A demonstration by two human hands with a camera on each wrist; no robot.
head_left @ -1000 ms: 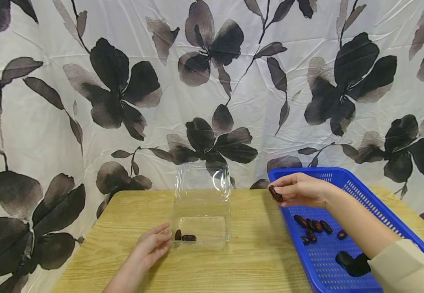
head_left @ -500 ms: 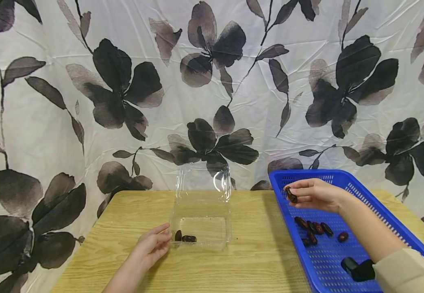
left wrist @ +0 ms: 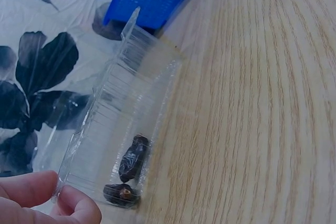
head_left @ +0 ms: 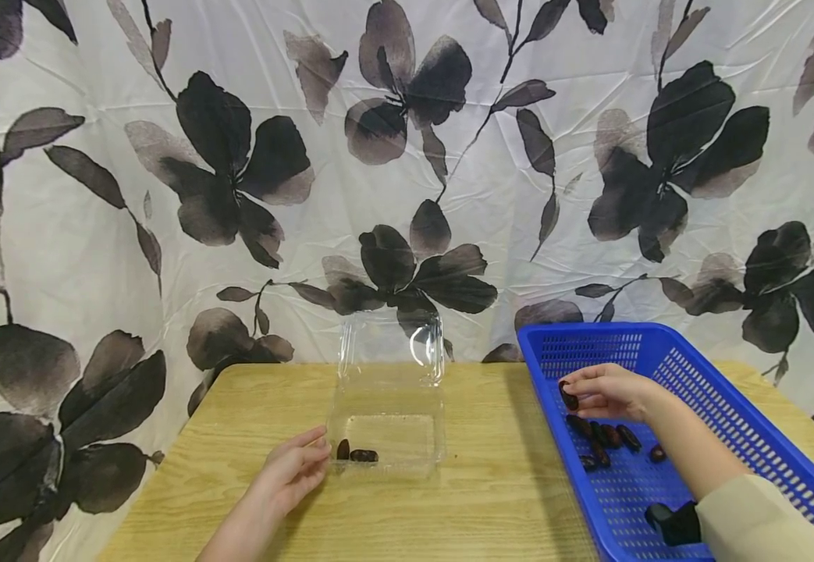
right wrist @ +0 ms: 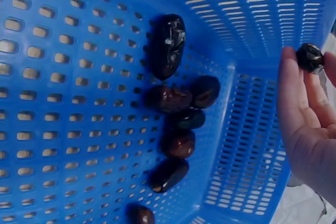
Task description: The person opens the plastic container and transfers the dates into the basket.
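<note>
In the head view, my left hand (head_left: pixel 290 472) is at the left side of a clear plastic clamshell box (head_left: pixel 392 437) with its lid raised. The left wrist view shows its thumb and finger pinching the box's rim. Two dark dates (left wrist: pixel 134 158) lie in the box, at the end near that hand. My right hand (head_left: pixel 610 392) is over the far left part of a blue plastic basket (head_left: pixel 772 441). A date (right wrist: pixel 310 57) is pinched between its thumb and fingers. Below it, several more dates (right wrist: pixel 170 45) lie on the basket floor, mostly bunched together.
Both containers stand on a wooden table (head_left: pixel 491 499), the basket to the right of the box. A black curved object (head_left: pixel 673 521) shows at the right sleeve, over the basket. Behind the table hangs a floral-patterned cloth (head_left: pixel 519 179).
My right hand, still holding the date, has moved right and down, from the basket's far left corner to lower over its inside. The left hand and the box have stayed put.
</note>
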